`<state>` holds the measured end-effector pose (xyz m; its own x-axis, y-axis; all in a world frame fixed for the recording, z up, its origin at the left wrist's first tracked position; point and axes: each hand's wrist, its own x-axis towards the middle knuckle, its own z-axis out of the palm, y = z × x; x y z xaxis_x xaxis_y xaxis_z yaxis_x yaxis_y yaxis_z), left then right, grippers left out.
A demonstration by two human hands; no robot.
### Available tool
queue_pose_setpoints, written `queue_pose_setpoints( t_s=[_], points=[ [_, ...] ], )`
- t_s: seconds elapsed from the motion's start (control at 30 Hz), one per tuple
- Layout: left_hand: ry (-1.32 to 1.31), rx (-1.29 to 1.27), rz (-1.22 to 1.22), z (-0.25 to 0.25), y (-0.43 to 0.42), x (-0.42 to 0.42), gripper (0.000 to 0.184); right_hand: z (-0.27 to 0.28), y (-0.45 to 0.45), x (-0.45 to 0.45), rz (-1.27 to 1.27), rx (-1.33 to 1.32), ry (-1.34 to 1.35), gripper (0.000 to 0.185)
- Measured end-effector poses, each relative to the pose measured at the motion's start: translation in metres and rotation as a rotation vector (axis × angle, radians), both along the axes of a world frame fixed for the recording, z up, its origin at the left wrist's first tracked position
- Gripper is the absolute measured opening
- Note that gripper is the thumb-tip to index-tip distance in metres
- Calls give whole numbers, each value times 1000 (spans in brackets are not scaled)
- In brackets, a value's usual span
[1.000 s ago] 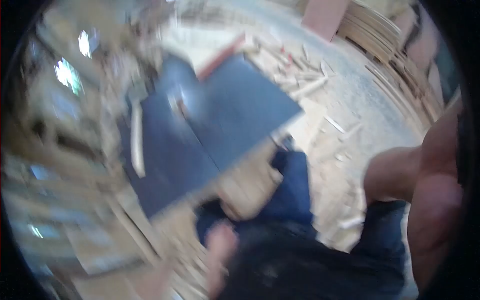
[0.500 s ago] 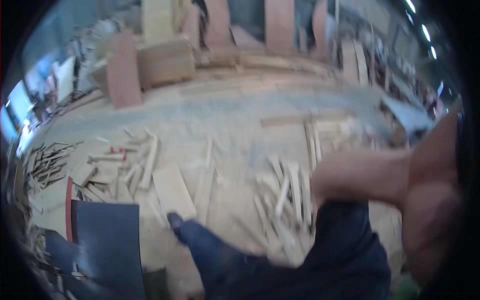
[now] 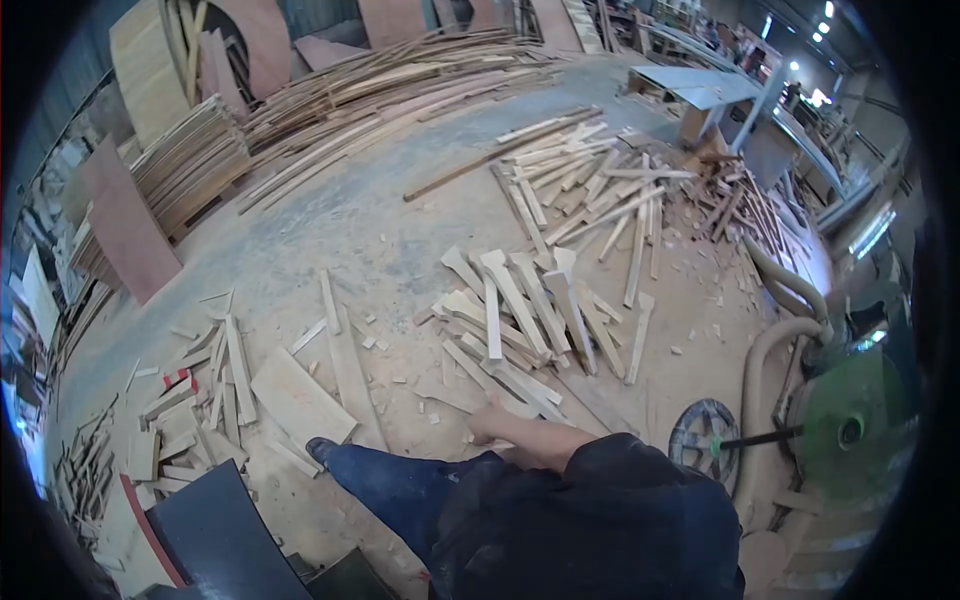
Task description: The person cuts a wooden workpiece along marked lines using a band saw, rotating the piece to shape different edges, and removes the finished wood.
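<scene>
My right hand (image 3: 487, 421) is stretched out low over the floor at the near side of a heap of shaped wooden legs (image 3: 515, 300), pale and flared at one end. Close to the fingers lie a short wooden offcut (image 3: 447, 399) and the lower pieces of the heap. The fingers are too small and bunched to make out, so whether they touch or grip wood is unclear. My left hand is out of view. My jeans leg (image 3: 390, 492) and dark shirt fill the lower middle.
A flat board (image 3: 303, 395) lies by my shoe. A dark curved panel (image 3: 225, 535) stands at lower left, near scrap wood (image 3: 190, 400). At right is a green machine (image 3: 850, 430) with a handwheel (image 3: 705, 440) and hose. Stacked planks (image 3: 350, 95) line the back.
The view has swung to the right and sharpened, bringing the green machine into sight. My right arm, bent and raised close to the camera before, now reaches down to the wooden legs.
</scene>
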<state>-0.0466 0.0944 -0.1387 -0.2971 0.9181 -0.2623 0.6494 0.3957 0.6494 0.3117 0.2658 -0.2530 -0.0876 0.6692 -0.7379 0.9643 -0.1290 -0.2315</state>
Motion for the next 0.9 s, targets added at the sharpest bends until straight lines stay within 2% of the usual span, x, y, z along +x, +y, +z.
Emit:
queue_pose_setpoints(
  t_s=[0.03, 0.23, 0.3, 0.37, 0.5, 0.7, 0.73, 0.8, 0.9],
  points=[
    [3, 3, -10, -1, 0, -1, 34, -17, -18, -2, -78, 15, 52, 49],
    [5, 21, -11, -8, -3, -5, 35, -80, -41, 19, -364, -5, 226, 45],
    [9, 17, 5, -8, -8, -8, 35, -70, -38, 36, -481, 117, 97, 41],
    [18, 16, 20, -7, -11, -11, 35, -101, -29, 52, -597, 143, 76, 39],
    [40, 19, 53, -6, -18, -14, 36, -115, -23, 49, -746, 223, 79, 36],
    [67, 25, 100, -10, -26, -16, 36, -105, -30, 15, -585, 130, 206, 35],
    [74, 28, 106, -10, -28, -17, 36, -103, -33, 12, -604, 119, 226, 36],
    [84, 29, 119, -11, -32, -19, 37, -60, -39, 5, -642, 92, 264, 36],
    [104, 30, 139, -12, -40, -21, 37, -64, -44, 6, -635, 71, 235, 36]
  ],
)
